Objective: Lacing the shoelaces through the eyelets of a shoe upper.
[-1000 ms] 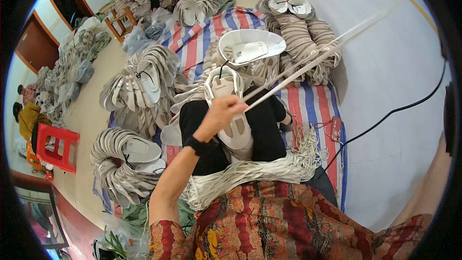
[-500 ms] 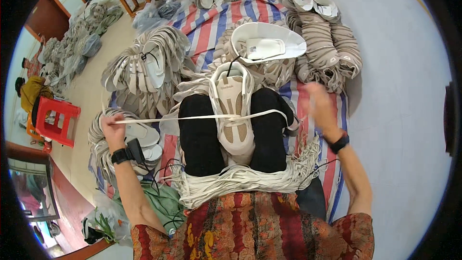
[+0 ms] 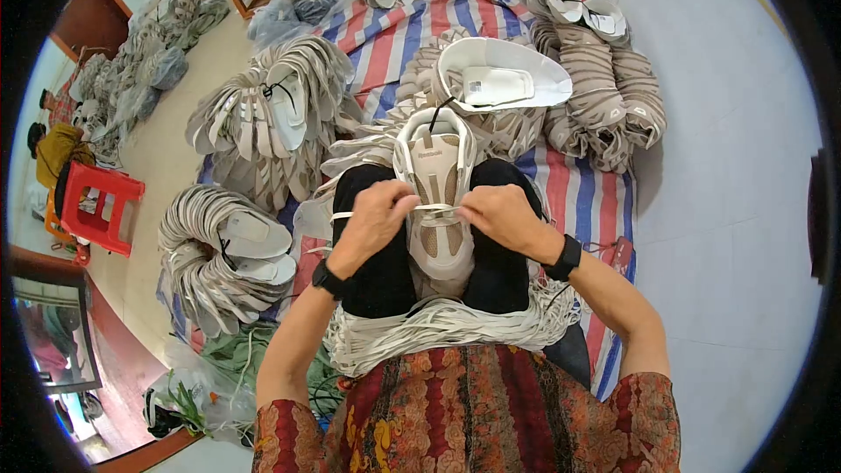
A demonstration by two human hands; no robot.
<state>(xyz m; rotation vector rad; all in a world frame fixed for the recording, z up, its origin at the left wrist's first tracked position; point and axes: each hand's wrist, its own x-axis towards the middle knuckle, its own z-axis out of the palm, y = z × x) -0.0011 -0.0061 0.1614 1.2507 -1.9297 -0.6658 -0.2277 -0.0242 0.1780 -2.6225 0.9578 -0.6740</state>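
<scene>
A beige shoe upper (image 3: 431,166) is held upright between my black-clad knees, its toe toward me. A cream shoelace (image 3: 431,208) runs across its front through the lowest lace loops. My left hand (image 3: 375,221) is closed on the lace just left of the upper, with a loose end trailing out past it. On the other side my right hand (image 3: 508,217) pinches the lace close against the upper. A thick bundle of loose cream laces (image 3: 455,326) lies across my lap.
Ring-shaped stacks of shoe uppers (image 3: 215,250) stand at my left, with another stack (image 3: 272,114) beyond. A white-lined upper (image 3: 504,74) tops the pile ahead. More uppers (image 3: 604,92) lie at the right on a striped sheet (image 3: 569,180). A red stool (image 3: 105,210) is far left.
Both hands have come inward from wide apart to the front of the upper. My right hand, raised and blurred before, now pinches the lace. The long stretched lace is drawn in.
</scene>
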